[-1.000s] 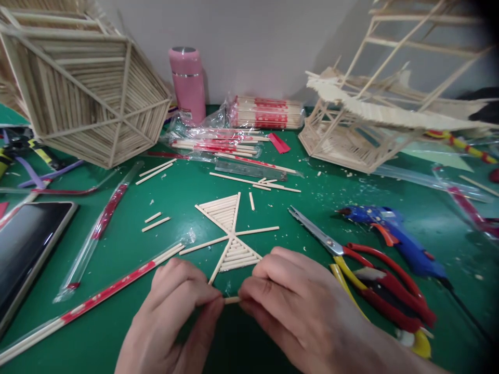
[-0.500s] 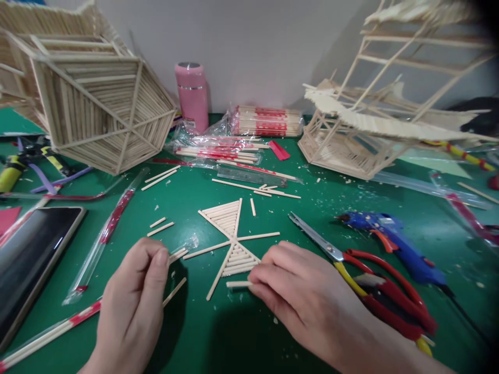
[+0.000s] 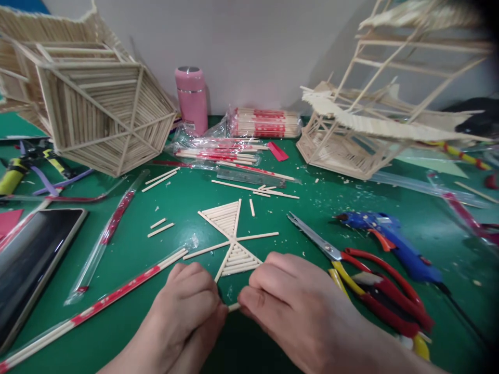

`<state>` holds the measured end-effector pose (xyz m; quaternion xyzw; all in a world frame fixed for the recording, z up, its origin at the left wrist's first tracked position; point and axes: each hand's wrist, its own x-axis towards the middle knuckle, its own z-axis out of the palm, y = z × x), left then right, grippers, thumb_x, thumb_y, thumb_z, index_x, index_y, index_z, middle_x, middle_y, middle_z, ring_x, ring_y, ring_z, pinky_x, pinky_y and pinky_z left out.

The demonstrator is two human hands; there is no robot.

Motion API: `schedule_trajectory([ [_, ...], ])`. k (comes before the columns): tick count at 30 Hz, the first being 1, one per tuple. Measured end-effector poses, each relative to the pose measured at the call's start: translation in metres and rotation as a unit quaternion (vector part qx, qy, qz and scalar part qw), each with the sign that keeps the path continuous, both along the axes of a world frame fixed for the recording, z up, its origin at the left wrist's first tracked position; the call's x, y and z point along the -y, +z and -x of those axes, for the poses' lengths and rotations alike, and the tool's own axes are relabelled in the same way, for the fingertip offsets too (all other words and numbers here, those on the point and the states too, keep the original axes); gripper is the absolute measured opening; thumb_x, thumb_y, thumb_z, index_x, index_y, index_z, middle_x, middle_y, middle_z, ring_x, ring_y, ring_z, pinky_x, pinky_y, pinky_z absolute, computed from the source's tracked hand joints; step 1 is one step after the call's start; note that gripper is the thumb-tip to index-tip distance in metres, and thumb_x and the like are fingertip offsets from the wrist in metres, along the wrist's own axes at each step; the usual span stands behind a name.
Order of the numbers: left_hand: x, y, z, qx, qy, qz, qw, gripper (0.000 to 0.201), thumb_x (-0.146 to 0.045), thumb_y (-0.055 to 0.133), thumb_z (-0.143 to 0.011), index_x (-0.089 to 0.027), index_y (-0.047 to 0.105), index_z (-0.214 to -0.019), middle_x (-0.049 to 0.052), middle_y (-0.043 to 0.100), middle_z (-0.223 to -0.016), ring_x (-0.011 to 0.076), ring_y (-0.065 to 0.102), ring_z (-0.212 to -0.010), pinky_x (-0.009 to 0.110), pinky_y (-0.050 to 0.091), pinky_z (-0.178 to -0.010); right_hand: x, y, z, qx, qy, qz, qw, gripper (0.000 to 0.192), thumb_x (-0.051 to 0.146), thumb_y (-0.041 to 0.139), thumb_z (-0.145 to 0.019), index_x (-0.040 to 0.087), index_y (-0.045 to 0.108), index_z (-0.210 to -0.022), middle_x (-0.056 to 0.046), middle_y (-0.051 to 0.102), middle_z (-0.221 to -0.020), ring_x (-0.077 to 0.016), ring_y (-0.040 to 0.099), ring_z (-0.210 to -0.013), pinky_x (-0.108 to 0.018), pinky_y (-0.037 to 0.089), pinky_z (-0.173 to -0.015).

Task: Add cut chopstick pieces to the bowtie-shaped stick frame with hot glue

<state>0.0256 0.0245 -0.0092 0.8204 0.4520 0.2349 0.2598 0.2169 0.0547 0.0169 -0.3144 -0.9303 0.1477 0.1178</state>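
Between my two hands shows a short length of a thin wooden stick point(image 3: 234, 307). My left hand point(image 3: 191, 311) is closed at its left end, and my right hand point(image 3: 288, 306) pinches the other end; most of the stick is hidden by the fingers. Just beyond them lies a flat star-shaped frame of crossed sticks point(image 3: 233, 240), with two opposite triangles filled by rows of short sticks. My right hand is right beside the frame's lower triangle. To the left rests a pair of chopsticks point(image 3: 128, 284) in a red-printed clear sleeve.
Long-nosed pliers point(image 3: 331, 252) and a blue glue gun point(image 3: 390, 234) lie at right. Stick-built models stand at back left point(image 3: 97, 114) and back right point(image 3: 343, 135). Between them are a pink bottle point(image 3: 192, 104) and bundled chopsticks point(image 3: 267, 123). A phone point(image 3: 39, 259) lies left.
My left hand has moved right and turned, uncovering the sleeved chopsticks, and now meets the stick in my right hand. My right hand has shifted slightly down with that stick.
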Motion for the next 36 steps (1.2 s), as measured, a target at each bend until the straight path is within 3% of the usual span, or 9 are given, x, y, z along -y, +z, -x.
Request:
schedule_trajectory([
  [4, -0.006, 0.006, 0.010, 0.037, 0.009, 0.031, 0.999, 0.026, -0.013, 0.036, -0.088, -0.021, 0.040, -0.064, -0.005, 0.048, -0.063, 0.0076, 0.049, -0.058, 0.018, 0.041, -0.056, -0.002, 0.002, -0.009, -0.002, 0.021, 0.018, 1.000, 0.017, 0.010, 0.045, -0.083, 0.018, 0.051, -0.069, -0.001, 0.052, -0.071, -0.0144, 0.040, -0.063, -0.029, 0.030, -0.053],
  [9, -0.006, -0.002, 0.015, 0.000, 0.152, -0.085, 0.985, 0.030, -0.016, 0.040, -0.087, -0.020, 0.036, -0.058, -0.005, 0.038, -0.053, 0.0088, 0.039, -0.049, 0.022, 0.035, -0.049, -0.007, -0.013, -0.018, 0.009, -0.024, 0.030, 0.999, 0.014, 0.006, 0.049, -0.081, 0.018, 0.055, -0.078, -0.001, 0.055, -0.081, -0.0143, 0.044, -0.071, -0.028, 0.033, -0.060],
  [11, -0.003, -0.008, 0.013, -0.027, 0.137, -0.091, 0.986, 0.027, -0.019, 0.043, -0.087, -0.019, 0.041, -0.060, -0.004, 0.043, -0.057, 0.0114, 0.043, -0.055, 0.026, 0.035, -0.054, -0.008, -0.019, -0.018, 0.023, -0.040, 0.025, 0.999, 0.015, 0.005, 0.050, -0.081, 0.019, 0.055, -0.080, -0.001, 0.056, -0.086, -0.0149, 0.045, -0.075, -0.028, 0.034, -0.063],
  [14, 0.001, -0.017, 0.008, -0.058, 0.089, -0.073, 0.992, 0.007, -0.023, 0.049, -0.085, -0.020, 0.053, -0.081, 0.001, 0.055, -0.074, 0.0163, 0.048, -0.068, 0.031, 0.036, -0.062, -0.009, -0.022, -0.015, 0.046, -0.044, 0.012, 0.998, 0.014, 0.007, 0.051, -0.081, 0.020, 0.056, -0.078, -0.001, 0.057, -0.083, -0.0152, 0.047, -0.074, -0.029, 0.034, -0.063],
  [16, 0.002, -0.021, 0.004, -0.068, 0.071, -0.064, 0.993, 0.007, -0.022, 0.049, -0.085, -0.021, 0.054, -0.089, 0.001, 0.056, -0.080, 0.0171, 0.049, -0.071, 0.032, 0.037, -0.064, -0.010, -0.021, -0.013, 0.059, -0.046, -0.004, 0.997, 0.014, 0.009, 0.052, -0.082, 0.020, 0.056, -0.074, 0.000, 0.057, -0.079, -0.0153, 0.047, -0.071, -0.029, 0.033, -0.061],
  [22, 0.003, -0.024, 0.001, -0.063, 0.077, -0.068, 0.993, 0.010, -0.018, 0.045, -0.086, -0.020, 0.055, -0.083, 0.001, 0.055, -0.075, 0.0170, 0.047, -0.069, 0.032, 0.035, -0.062, -0.010, -0.019, -0.006, 0.048, -0.047, -0.035, 0.997, 0.018, 0.014, 0.049, -0.085, 0.019, 0.059, -0.071, -0.002, 0.056, -0.073, -0.0154, 0.047, -0.067, -0.029, 0.033, -0.059],
  [36, 0.005, -0.026, 0.001, -0.066, 0.078, -0.065, 0.993, 0.011, -0.017, 0.045, -0.087, -0.020, 0.053, -0.080, 0.001, 0.055, -0.075, 0.0168, 0.046, -0.068, 0.032, 0.035, -0.062, -0.012, -0.025, -0.003, 0.044, -0.052, -0.025, 0.997, 0.018, 0.014, 0.048, -0.086, 0.018, 0.061, -0.074, -0.003, 0.057, -0.075, -0.0155, 0.047, -0.069, -0.029, 0.033, -0.061],
])
